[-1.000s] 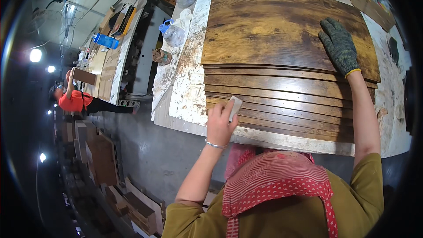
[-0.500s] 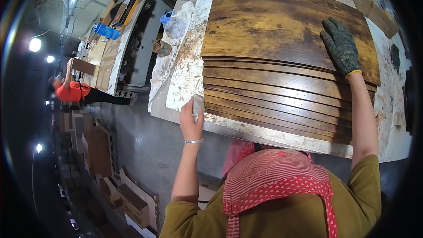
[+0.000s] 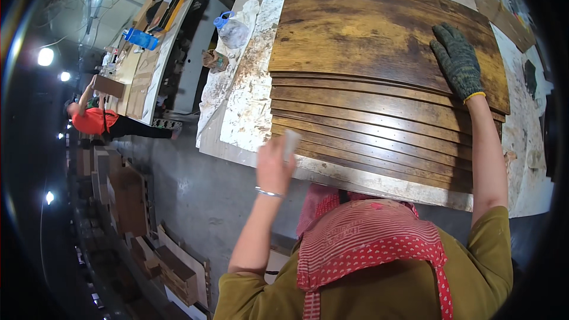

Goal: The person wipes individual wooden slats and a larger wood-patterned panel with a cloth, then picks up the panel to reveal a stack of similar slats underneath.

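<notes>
A stack of brown wood-grain boards (image 3: 379, 35) lies fanned out in steps, their near edges showing as strips. My right hand (image 3: 457, 62), in a dark knitted glove with a yellow cuff, rests flat with fingers stretched on the right part of the top board. My left hand (image 3: 275, 163), bare and with a bracelet at the wrist, grips a small pale block (image 3: 291, 144), whose exact kind I cannot make out. It is at the near left corner of the stack, over the lower board edges; whether the block touches them is unclear.
The boards sit on a stained white-covered table (image 3: 240, 124). A clear jug (image 3: 232, 31) with a blue lid and a brown-smeared container (image 3: 214, 60) stand to the left. Cardboard (image 3: 504, 12) lies far right. Another person (image 3: 95, 120) in red holds a brown board at a further bench.
My left hand has moved right with the pale block, from beside the stack's left edge to over its near left corner. The gloved right hand stays put on the top board.
</notes>
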Demonstrator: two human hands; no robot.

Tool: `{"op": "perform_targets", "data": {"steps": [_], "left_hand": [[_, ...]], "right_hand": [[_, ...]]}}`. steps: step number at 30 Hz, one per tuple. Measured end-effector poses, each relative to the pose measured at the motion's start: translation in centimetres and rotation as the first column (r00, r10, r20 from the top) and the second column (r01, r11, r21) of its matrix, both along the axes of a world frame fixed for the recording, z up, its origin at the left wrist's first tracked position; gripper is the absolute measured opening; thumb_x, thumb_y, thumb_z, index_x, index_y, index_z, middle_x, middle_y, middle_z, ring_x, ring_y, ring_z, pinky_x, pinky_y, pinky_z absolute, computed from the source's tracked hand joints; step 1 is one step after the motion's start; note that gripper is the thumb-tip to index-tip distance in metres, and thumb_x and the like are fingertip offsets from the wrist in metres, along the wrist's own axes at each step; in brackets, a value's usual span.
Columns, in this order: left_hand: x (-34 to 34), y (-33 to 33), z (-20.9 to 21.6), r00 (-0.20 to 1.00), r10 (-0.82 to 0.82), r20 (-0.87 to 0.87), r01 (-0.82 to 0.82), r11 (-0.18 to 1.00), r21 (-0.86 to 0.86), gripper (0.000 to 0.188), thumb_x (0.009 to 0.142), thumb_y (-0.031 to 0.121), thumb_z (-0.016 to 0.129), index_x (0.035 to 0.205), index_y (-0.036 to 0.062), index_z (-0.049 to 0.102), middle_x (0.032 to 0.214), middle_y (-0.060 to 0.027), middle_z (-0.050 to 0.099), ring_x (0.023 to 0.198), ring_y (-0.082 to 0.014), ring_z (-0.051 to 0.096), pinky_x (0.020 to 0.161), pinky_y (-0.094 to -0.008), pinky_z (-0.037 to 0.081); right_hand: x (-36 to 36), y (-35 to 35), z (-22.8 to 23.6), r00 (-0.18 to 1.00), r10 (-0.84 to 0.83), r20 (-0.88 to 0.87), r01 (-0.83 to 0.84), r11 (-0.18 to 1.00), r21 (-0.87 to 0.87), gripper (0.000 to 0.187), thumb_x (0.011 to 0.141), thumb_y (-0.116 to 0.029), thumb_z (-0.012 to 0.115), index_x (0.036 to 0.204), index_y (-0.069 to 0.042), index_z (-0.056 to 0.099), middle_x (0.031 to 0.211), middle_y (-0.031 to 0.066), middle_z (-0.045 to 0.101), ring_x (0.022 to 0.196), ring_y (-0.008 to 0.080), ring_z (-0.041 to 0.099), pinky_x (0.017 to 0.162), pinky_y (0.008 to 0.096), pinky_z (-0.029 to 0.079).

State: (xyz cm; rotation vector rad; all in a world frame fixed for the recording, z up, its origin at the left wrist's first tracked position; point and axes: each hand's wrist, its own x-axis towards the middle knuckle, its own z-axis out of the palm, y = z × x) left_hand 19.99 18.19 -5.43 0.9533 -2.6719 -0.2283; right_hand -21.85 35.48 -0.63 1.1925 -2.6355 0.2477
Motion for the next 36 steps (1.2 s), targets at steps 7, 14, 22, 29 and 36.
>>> {"op": "perform_targets", "data": {"steps": [7, 14, 22, 29, 36], "left_hand": [[-0.8, 1.2, 0.1, 0.999, -0.054, -0.002, 0.054, 0.998, 0.011, 0.046, 0.072, 0.01, 0.066, 0.116, 0.0036, 0.056, 0.096, -0.0139, 0.056, 0.086, -0.031, 0.053, 0.077, -0.0405, 0.045], [-5.7, 7.9, 0.7, 0.925, -0.373, -0.073, 0.379, 0.917, 0.126, 0.046, 0.068, 0.011, 0.066, 0.113, 0.0048, 0.056, 0.097, -0.0122, 0.057, 0.085, -0.0301, 0.054, 0.075, -0.0394, 0.045], [-6.1, 8.9, -0.7, 0.802, -0.555, -0.221, 0.594, 0.777, 0.208, 0.037, 0.071, 0.004, 0.062, 0.108, 0.0082, 0.061, 0.093, -0.0093, 0.06, 0.078, -0.0286, 0.056, 0.073, -0.0384, 0.046], [3.0, 0.9, -1.8, 0.975, 0.005, -0.222, 0.007, 0.999, 0.054, 0.043, 0.074, 0.009, 0.067, 0.116, 0.007, 0.058, 0.104, -0.0136, 0.059, 0.09, -0.031, 0.055, 0.077, -0.0386, 0.046], [7.6, -6.2, -2.6, 0.999, 0.04, -0.011, -0.04, 0.999, 0.025, 0.046, 0.074, 0.009, 0.066, 0.119, 0.0069, 0.058, 0.107, -0.012, 0.058, 0.096, -0.0298, 0.054, 0.083, -0.0376, 0.044]], "right_hand": [[0.3, -0.6, 0.1, 1.0, -0.024, 0.01, 0.023, 0.999, 0.046, 0.048, 0.094, -0.04, 0.044, 0.133, -0.012, 0.048, 0.139, 0.0126, 0.043, 0.13, 0.0292, 0.038, 0.109, 0.0405, 0.028], [0.3, -0.4, -0.1, 0.998, -0.05, -0.026, 0.051, 0.998, 0.041, 0.048, 0.095, -0.041, 0.043, 0.133, -0.013, 0.047, 0.139, 0.0123, 0.042, 0.13, 0.0283, 0.038, 0.109, 0.0409, 0.028], [-0.1, -0.3, -0.1, 1.0, -0.014, 0.003, 0.013, 0.998, 0.054, 0.048, 0.095, -0.04, 0.043, 0.134, -0.013, 0.046, 0.141, 0.0117, 0.041, 0.131, 0.0274, 0.037, 0.11, 0.0404, 0.026], [-0.1, 0.1, 0.0, 0.999, -0.013, 0.042, 0.011, 0.998, 0.054, 0.049, 0.095, -0.04, 0.042, 0.135, -0.012, 0.045, 0.142, 0.0108, 0.04, 0.132, 0.0285, 0.035, 0.11, 0.0405, 0.026], [0.2, 0.0, 0.2, 1.0, 0.002, -0.007, -0.001, 0.999, 0.047, 0.047, 0.094, -0.038, 0.043, 0.133, -0.012, 0.047, 0.141, 0.0117, 0.041, 0.131, 0.0287, 0.036, 0.109, 0.0398, 0.027]]}}
